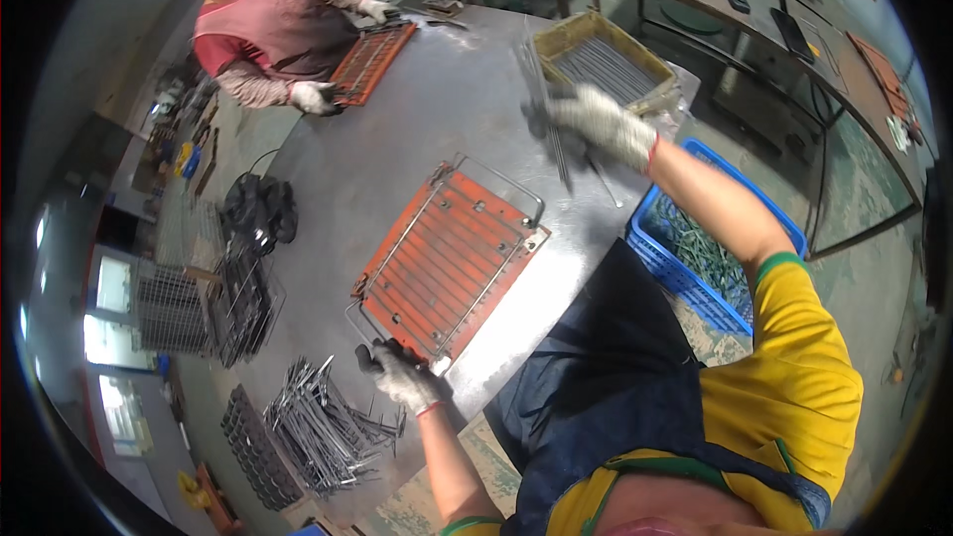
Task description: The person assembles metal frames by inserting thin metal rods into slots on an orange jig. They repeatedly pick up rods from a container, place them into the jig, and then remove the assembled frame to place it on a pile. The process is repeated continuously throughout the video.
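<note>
An orange jig board [452, 263] with grooves lies tilted on the metal table. Bent wire frames and straight rods lie across its top. My left hand [400, 377], in a white glove with dark fingertips, is at the board's near left corner, fingers apart. At the far right of the table my right hand [604, 126], gloved alike, is closed around a bundle of thin metal rods [558, 144]. Motion smears the fingers and the rods. Just beyond that hand stands a yellow bin [650, 99] of straight grey rods.
Across the metal table [437, 79] a co-worker holds another orange board [375, 62]. A heap of metal pieces [323, 427] lies near left, with wire grids [174, 310] and black gloves [260, 210] farther along. A blue crate [695, 273] with green strands stands beside me at right.
</note>
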A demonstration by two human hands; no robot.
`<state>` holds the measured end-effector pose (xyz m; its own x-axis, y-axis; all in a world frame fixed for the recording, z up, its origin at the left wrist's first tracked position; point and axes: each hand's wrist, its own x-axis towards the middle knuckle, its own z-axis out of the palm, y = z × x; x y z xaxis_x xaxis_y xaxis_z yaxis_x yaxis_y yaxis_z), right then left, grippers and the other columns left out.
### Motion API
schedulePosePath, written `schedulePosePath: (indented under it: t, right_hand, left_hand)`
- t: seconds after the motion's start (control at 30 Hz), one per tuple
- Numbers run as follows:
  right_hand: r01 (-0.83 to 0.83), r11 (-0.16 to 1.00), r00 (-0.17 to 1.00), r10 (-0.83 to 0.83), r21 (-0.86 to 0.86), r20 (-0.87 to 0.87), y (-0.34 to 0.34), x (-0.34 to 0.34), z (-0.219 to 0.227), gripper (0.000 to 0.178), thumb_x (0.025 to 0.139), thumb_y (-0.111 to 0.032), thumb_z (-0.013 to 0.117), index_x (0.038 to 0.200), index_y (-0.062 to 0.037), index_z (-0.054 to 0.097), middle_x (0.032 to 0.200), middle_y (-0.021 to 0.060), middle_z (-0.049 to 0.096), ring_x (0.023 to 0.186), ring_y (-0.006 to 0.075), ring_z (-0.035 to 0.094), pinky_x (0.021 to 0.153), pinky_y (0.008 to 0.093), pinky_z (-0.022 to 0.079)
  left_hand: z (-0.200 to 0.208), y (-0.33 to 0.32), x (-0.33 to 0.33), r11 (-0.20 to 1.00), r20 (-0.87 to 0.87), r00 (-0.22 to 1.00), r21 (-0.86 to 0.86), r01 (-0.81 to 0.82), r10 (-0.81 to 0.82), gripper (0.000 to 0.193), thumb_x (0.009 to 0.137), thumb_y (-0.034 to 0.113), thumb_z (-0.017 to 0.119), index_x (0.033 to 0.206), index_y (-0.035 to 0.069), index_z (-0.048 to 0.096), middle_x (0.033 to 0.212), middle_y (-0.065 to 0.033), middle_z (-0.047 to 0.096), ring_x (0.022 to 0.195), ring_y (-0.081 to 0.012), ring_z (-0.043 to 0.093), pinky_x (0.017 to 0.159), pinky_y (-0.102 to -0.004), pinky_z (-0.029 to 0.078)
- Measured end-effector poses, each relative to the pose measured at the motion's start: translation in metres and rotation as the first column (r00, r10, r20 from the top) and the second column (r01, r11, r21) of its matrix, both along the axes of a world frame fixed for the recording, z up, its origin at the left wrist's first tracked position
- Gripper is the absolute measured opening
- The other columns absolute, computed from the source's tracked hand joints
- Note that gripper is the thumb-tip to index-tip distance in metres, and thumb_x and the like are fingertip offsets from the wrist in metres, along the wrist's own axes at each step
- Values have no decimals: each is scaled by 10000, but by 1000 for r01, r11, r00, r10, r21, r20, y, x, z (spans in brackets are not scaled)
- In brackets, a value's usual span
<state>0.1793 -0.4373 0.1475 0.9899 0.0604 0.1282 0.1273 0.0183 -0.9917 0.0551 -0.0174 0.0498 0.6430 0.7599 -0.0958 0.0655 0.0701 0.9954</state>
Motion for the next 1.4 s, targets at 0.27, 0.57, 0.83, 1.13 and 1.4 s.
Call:
schedulePosePath:
  t: [0.27,0.57,0.83,1.13,1.4]
  right_hand:
    - [-416,899,889,369,-140,-271,108,-83,-9,271,940,-257,621,1057,-15,656,797,54,658,621,111,621,566,293,511]
    - [153,572,422,700,-806,577,147,-89,-113,120,861,-204,581,817,-97,614,760,103,583,771,304,627,713,461,512]
    - [-334,792,815,515,-512,265,160,-103,-97,248,933,-241,572,1048,-36,654,1047,179,672,1020,343,647,883,446,507]
    - [-392,757,795,565,-522,222,161,-95,-89,289,971,-272,584,1167,-74,665,1082,139,689,1083,308,643,937,421,493]
    - [-461,731,797,591,-503,129,153,-93,-127,275,966,-233,597,1196,-91,640,1158,131,662,1095,320,623,931,431,495]
  left_hand:
    - [47,-67,-38,687,63,894,664,295,-445,460,928,250,693,1302,20,557,1308,-193,579,1128,-265,618,918,-398,524]
    - [56,-100,-23,550,117,539,89,831,-834,389,1013,203,565,1365,39,592,1222,-134,683,1150,-223,632,974,-326,482]
    - [60,-97,-21,496,-81,587,449,743,-805,321,961,173,594,1250,44,644,1211,-191,666,1158,-347,625,989,-396,480]
    - [70,-85,-14,487,33,487,0,874,-873,360,982,133,585,1324,25,617,1233,-137,696,1114,-219,665,944,-304,506]
    - [88,-78,-7,139,-412,437,580,802,-800,351,959,234,606,1272,84,661,1206,-135,687,1105,-275,649,946,-379,497]
